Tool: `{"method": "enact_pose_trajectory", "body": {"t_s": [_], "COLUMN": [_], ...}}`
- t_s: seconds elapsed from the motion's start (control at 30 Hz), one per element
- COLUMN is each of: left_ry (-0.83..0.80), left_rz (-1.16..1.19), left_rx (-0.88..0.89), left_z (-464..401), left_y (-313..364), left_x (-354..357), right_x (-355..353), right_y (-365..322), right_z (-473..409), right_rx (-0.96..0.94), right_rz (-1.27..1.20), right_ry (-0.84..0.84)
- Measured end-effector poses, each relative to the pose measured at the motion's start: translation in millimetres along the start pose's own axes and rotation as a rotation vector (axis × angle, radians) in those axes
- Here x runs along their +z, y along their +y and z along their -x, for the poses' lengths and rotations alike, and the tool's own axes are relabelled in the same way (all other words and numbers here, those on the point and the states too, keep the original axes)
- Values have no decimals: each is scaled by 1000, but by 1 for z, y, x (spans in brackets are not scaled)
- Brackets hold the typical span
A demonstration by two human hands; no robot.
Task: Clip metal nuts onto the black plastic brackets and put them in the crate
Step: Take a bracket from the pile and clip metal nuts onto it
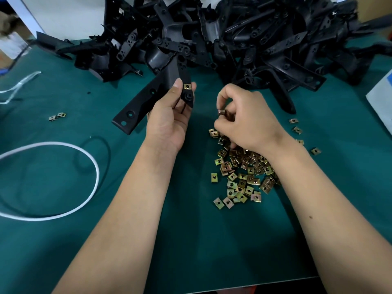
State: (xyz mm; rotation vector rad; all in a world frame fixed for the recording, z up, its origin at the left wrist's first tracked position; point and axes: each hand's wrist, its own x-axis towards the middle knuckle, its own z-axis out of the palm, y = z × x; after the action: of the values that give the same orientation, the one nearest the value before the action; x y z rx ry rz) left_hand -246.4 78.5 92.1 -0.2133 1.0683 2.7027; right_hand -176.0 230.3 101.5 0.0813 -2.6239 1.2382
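My left hand (169,115) grips a black plastic bracket (146,98) above the green mat, thumb and fingers curled round its narrow arm. One brass-coloured clip nut (187,86) sits clipped on that arm, just beside my thumb tip. My right hand (246,117) hovers over the loose pile of metal nuts (244,172) and pinches a single nut (221,112) between its curled fingers. A big heap of black brackets (233,35) fills the back of the table. No crate is in view.
A white cord loop (70,149) lies on the mat at the left, with two stray nuts (57,116) above it. More single nuts (297,130) are scattered to the right. A white box edge (381,98) stands at far right. The table's front edge (233,288) runs below.
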Motion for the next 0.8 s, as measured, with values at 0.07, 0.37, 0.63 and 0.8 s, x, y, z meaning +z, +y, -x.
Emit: {"method": "enact_pose_trajectory", "body": {"t_s": [0.07,0.37,0.63,0.8], "left_ry": [2,-1,-44,-49], "left_rz": [-5,-46,-85,-116], "left_rx": [-1,2,-35,-54], "left_z": [0,0,0,2], "left_y": [0,-1,1,1], "left_x": [0,-1,-2,-2], "right_x": [1,7,-4,-3], "right_y": [1,1,8,5], "right_z": [-1,-3,-6,-6], "right_rx": [-4,-73,7,76], "right_rz": [55,202,94,-319], "right_ry": [35,11,13,130]}}
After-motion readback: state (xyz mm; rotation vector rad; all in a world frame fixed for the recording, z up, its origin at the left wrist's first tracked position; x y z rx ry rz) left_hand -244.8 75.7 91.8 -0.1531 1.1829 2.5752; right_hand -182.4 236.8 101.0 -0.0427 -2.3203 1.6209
